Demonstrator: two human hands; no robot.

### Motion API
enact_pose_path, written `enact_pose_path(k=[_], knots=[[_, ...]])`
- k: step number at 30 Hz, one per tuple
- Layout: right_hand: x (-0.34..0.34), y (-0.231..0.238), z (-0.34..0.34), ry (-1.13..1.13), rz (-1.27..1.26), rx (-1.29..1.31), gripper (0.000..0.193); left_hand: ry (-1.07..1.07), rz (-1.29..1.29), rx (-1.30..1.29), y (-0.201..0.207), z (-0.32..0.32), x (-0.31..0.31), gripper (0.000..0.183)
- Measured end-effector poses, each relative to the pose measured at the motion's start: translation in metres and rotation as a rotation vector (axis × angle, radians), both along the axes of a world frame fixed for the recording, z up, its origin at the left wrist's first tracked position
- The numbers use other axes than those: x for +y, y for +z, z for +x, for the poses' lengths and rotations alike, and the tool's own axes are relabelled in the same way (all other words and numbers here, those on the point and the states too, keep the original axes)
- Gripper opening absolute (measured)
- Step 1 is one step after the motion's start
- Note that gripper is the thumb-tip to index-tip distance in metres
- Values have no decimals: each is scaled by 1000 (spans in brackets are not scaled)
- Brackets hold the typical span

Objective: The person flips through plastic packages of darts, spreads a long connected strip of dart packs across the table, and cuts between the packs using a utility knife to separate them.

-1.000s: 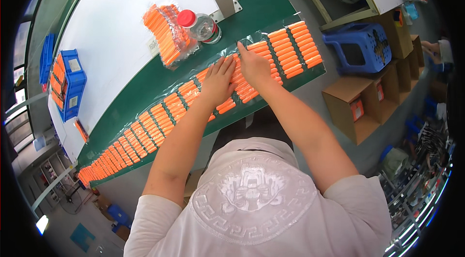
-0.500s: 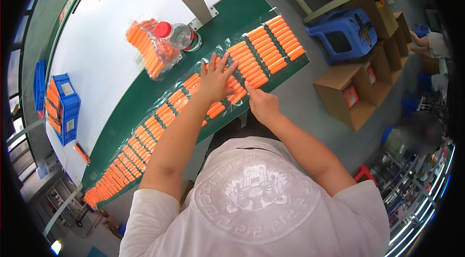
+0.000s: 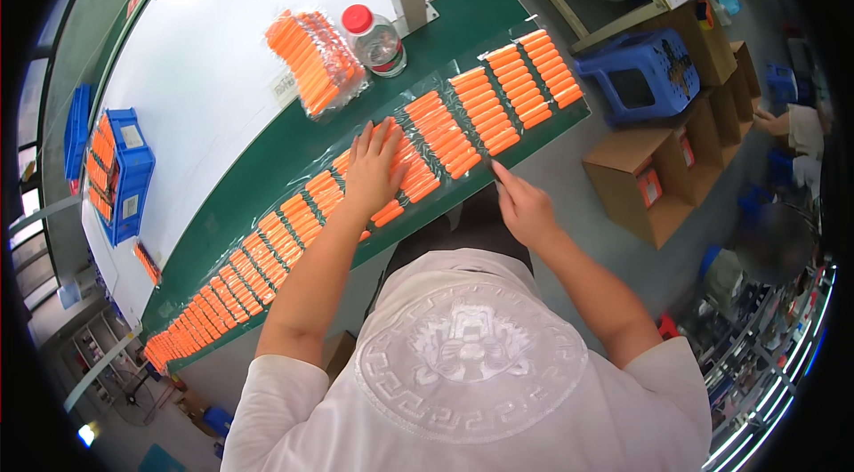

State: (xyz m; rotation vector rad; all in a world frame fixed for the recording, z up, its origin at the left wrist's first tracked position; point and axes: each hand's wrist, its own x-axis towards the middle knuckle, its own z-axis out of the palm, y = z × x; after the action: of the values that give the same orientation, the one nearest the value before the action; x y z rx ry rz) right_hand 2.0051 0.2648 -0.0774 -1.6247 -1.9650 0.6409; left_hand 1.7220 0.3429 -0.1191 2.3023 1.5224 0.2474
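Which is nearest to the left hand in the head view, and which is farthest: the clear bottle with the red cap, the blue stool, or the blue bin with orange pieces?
From the left hand, which lies flat on the strip of orange packs:
1. Clear bottle with red cap, just beyond the hand on the white table.
2. Blue bin with orange pieces, far to the left on the table.
3. Blue stool, to the right, on the floor past the belt.

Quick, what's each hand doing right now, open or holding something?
Left hand: open, palm flat on the clear plastic strip of orange stick packs.
Right hand: loosely curled at the green belt's near edge, holding nothing visible.
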Motion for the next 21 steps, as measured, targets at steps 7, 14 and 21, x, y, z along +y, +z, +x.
enact_pose_path(k=[7, 14, 21], knots=[[88, -48, -84, 118, 53, 17, 46, 12, -50, 30, -13, -10, -1, 68], [117, -74, -129, 131, 25, -128, 51, 32, -107, -17, -8, -11, -1, 67], [76, -54, -109, 146, -161, -190, 50, 43, -78, -53, -20, -16, -3, 70]])
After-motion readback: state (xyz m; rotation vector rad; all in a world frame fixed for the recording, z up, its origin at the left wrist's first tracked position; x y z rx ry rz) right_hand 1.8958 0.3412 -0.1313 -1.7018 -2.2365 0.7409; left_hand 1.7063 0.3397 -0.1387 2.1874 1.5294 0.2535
